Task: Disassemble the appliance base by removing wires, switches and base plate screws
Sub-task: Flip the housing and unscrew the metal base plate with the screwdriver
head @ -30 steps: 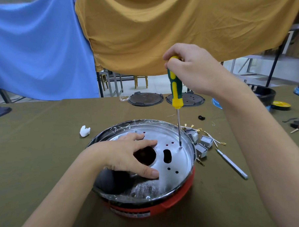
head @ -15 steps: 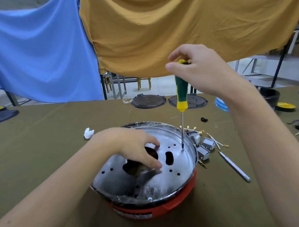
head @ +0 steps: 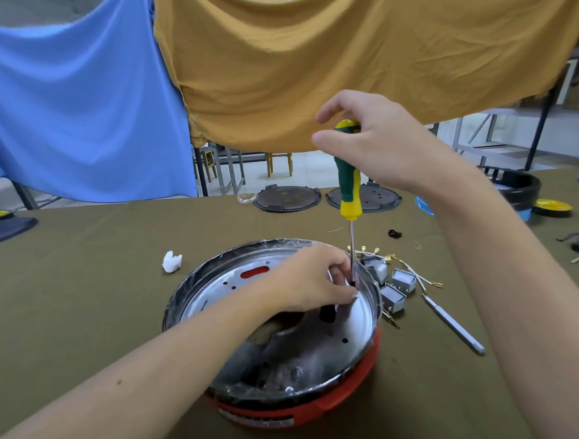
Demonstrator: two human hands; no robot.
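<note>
The appliance base point(head: 288, 378) sits near centre on the olive surface point(head: 85, 294), its shiny metal base plate point(head: 323, 350) facing up; it looks rigid and fairly light, with a slick plate best steadied at the rim or centre opening. The right hand point(head: 374, 142) grips the top of the upright screwdriver point(head: 348, 180), tip down at the plate's far right edge. The left hand point(head: 314, 278) has curled fingers pinching at the tip (presumably a small, easily dropped screw, hidden from view), with removed switches point(head: 392, 289) just right.
</note>
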